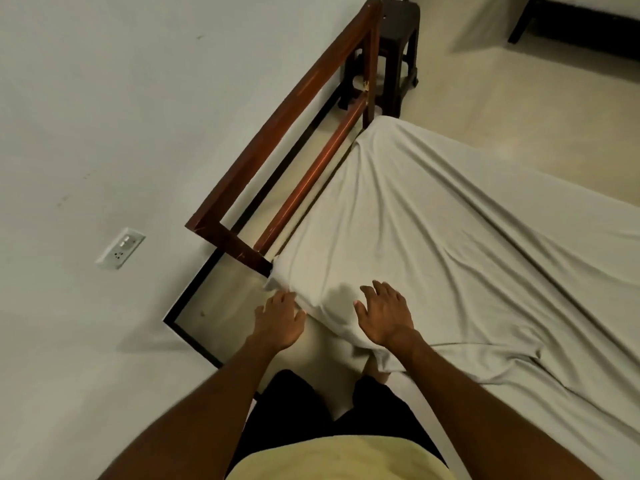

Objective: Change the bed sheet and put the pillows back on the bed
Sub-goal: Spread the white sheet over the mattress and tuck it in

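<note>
Arms outstretched: left hand point(278, 318), fingers relaxed, touches the bed sheet point(415, 220) corner; right hand point(384, 315) spread palm-down alongside.

Passable: floor strip point(221, 299) between wall point(104, 133) and bed point(450, 237) corner. Wooden headboard rails point(284, 109) fence the bed's head end, gap between them. Dark stool point(403, 36) crowds far corner. Free room above the bed.

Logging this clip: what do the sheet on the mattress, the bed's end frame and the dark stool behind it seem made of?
Sheet: soft matte pale cloth, probably cotton, going by its creases. End frame: wood, reddish-brown, slightly glossy finish, scuffed at the corners. Stool: likely moulded plastic, dark brown with a dull sheen, though painted wood cannot be excluded.
</note>
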{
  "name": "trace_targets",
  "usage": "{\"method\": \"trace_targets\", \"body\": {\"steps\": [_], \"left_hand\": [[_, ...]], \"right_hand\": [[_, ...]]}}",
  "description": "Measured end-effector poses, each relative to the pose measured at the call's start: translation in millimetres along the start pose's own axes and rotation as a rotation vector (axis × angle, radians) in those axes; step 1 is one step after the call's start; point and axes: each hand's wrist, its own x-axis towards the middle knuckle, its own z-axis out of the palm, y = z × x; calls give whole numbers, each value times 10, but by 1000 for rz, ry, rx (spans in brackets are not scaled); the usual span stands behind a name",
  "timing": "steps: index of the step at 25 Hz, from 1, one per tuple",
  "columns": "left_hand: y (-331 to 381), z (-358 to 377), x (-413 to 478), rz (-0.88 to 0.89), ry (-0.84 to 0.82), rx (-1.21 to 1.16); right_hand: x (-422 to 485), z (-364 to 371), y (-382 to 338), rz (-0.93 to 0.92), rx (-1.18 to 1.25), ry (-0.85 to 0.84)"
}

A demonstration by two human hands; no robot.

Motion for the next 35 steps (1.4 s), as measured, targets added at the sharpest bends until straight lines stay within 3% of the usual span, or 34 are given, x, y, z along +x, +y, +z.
{"method": "trace_targets", "body": {"steps": [5, 12, 20, 25, 31, 35], "left_hand": [[-440, -240, 672, 36, -85, -66], [-1193, -313, 1750, 107, -307, 22], [-1652, 40, 2671, 128, -383, -24], [-1586, 649, 3282, 32, -265, -222], [-1629, 1307, 3829, -330, 29, -387], [-1620, 1649, 3833, -399, 289, -623]], "right_hand": [[333, 280, -317, 165, 107, -12], [616, 841, -951, 587, 338, 37], [1287, 1555, -1641, 634, 453, -42], [1917, 2139, -1517, 542, 399, -87], [2545, 2693, -1161, 564, 322, 2], [2728, 2937, -941, 570, 210, 64]]}}
